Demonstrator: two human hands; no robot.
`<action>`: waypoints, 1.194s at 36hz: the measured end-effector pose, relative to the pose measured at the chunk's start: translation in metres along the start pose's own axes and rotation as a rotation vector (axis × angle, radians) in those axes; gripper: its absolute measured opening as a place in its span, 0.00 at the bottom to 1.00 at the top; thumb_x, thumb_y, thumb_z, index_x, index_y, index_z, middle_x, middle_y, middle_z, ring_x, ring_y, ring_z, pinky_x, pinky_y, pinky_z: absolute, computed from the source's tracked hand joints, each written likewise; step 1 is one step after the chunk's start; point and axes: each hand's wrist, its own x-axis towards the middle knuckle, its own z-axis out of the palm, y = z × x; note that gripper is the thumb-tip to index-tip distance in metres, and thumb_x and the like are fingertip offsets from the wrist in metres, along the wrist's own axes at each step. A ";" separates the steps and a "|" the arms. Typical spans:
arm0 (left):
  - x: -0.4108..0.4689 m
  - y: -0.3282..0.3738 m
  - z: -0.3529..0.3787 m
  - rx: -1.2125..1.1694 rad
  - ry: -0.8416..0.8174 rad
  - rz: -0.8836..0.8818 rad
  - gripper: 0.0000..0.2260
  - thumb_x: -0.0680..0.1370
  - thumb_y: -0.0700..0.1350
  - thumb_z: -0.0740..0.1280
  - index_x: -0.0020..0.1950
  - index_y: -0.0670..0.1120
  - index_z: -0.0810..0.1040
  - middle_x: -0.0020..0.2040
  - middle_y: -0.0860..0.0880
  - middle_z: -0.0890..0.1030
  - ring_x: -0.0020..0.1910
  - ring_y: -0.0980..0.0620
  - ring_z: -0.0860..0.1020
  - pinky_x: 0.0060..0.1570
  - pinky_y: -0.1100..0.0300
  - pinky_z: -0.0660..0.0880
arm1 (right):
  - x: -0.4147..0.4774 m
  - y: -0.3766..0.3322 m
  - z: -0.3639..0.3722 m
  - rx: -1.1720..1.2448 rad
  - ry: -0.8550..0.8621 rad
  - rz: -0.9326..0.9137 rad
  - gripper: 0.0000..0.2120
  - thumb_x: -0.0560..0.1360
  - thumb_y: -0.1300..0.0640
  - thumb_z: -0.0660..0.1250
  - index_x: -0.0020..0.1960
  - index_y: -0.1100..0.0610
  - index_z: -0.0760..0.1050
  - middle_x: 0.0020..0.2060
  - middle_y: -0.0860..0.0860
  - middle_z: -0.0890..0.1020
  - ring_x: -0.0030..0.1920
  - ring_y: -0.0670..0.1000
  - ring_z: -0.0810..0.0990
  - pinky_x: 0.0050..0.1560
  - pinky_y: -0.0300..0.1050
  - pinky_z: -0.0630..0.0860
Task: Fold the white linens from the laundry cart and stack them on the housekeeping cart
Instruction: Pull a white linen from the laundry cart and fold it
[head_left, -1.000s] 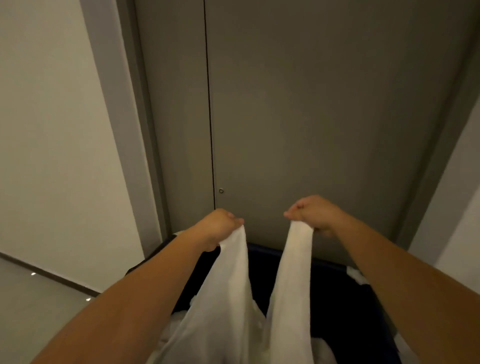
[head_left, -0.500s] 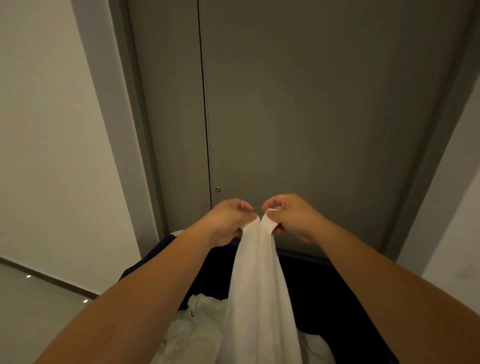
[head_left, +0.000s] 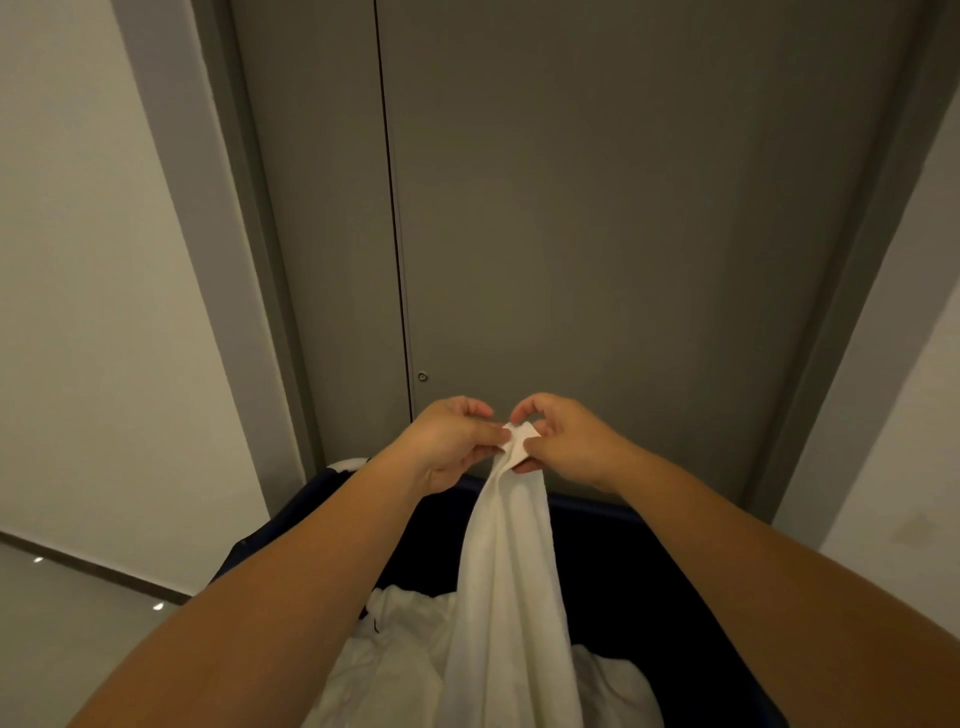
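A white linen (head_left: 511, 582) hangs doubled from my two hands, held up over the dark blue laundry cart (head_left: 597, 561). My left hand (head_left: 449, 444) pinches its top corner from the left. My right hand (head_left: 563, 441) pinches the matching corner from the right, and the two corners meet between my fingertips. The cloth's lower end drops out of view at the bottom. More crumpled white linens (head_left: 400, 639) lie inside the cart. The housekeeping cart is not in view.
A grey double door (head_left: 597, 234) stands directly behind the laundry cart, with a small round lock (head_left: 423, 376) near its seam. A pale wall (head_left: 104, 312) runs along the left, another (head_left: 909, 441) on the right. Grey floor (head_left: 62, 623) shows at lower left.
My hands, a cloth-width apart a second ago, came together and brought the linen's two top corners against each other. The cloth now hangs as one doubled strip.
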 end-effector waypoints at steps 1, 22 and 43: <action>0.000 0.000 0.000 -0.007 0.005 0.002 0.12 0.73 0.26 0.67 0.48 0.41 0.71 0.43 0.41 0.79 0.40 0.48 0.81 0.42 0.59 0.78 | 0.001 0.001 0.000 -0.001 -0.013 -0.013 0.15 0.75 0.71 0.63 0.57 0.57 0.70 0.47 0.59 0.83 0.46 0.54 0.85 0.50 0.49 0.82; 0.003 0.011 0.008 -0.096 0.110 0.072 0.29 0.70 0.28 0.72 0.61 0.46 0.60 0.56 0.42 0.70 0.54 0.45 0.78 0.49 0.58 0.79 | 0.010 0.007 -0.010 -0.148 -0.072 -0.156 0.11 0.79 0.67 0.59 0.55 0.62 0.79 0.48 0.56 0.84 0.48 0.49 0.84 0.53 0.43 0.80; 0.005 0.008 0.002 0.299 0.066 0.251 0.19 0.70 0.34 0.75 0.48 0.47 0.67 0.41 0.47 0.70 0.41 0.52 0.70 0.49 0.55 0.74 | 0.005 0.002 -0.018 -0.293 0.008 -0.186 0.04 0.78 0.59 0.65 0.50 0.51 0.76 0.32 0.49 0.82 0.29 0.44 0.77 0.35 0.40 0.75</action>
